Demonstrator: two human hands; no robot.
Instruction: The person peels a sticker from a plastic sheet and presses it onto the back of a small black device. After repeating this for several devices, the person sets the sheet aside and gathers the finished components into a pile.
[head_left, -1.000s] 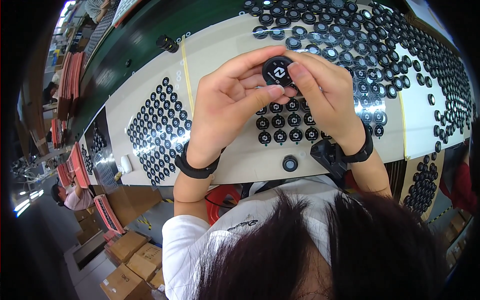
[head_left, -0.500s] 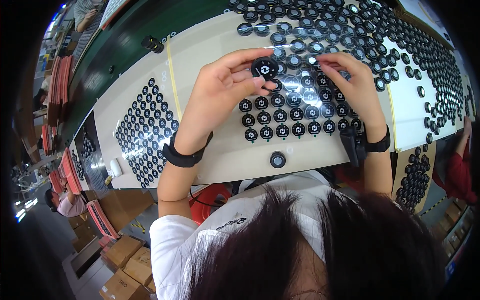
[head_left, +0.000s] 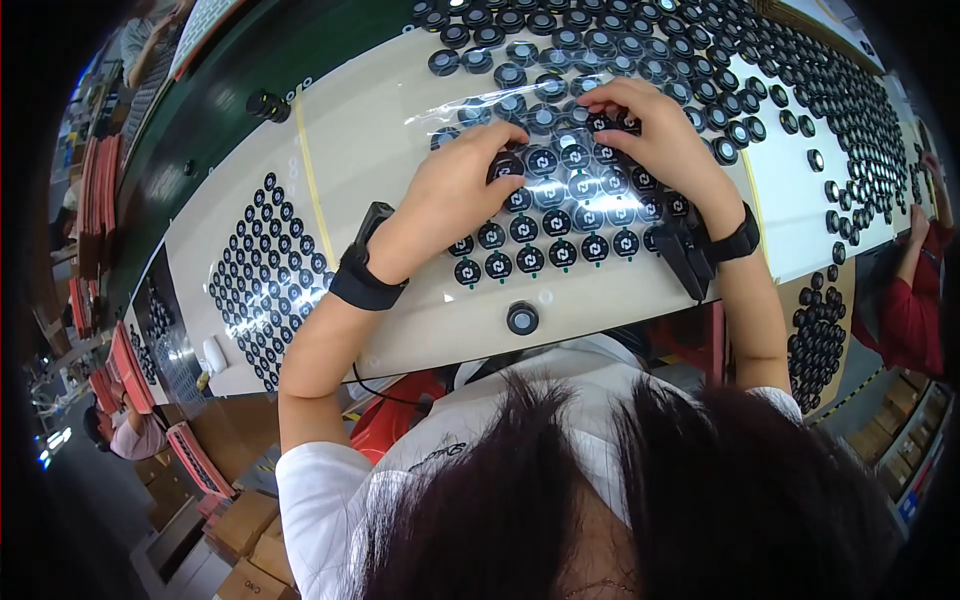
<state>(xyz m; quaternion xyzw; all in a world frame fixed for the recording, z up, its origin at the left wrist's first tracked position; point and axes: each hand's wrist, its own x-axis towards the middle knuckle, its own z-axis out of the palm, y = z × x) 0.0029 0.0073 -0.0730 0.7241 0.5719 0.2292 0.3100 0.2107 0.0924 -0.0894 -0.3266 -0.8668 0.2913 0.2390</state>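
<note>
My left hand (head_left: 452, 190) is low over the table, its thumb and forefinger curved around a black round disc with a white mark (head_left: 505, 165) at the left end of a row. Further right, my right hand (head_left: 660, 125) has its thumb and fingertips on either side of another black disc (head_left: 600, 122) at the far edge of the grid. Between and below the hands lie several neat rows of marked discs (head_left: 560, 222), some with a small green tab. Glare from a clear sheet crosses them. Both hands partly hide the discs under them.
A single disc with a grey centre (head_left: 522, 318) lies near the table's front edge. Many grey-centred discs (head_left: 700, 65) spread across the far right. Another group of marked discs (head_left: 265, 270) lies left of a yellow tape line (head_left: 315, 185). A black roll-like object (head_left: 268, 105) stands far left.
My left hand has lowered the disc from the air into the grid. My right hand has moved slightly left and up to the far row. The whole view has shifted a little.
</note>
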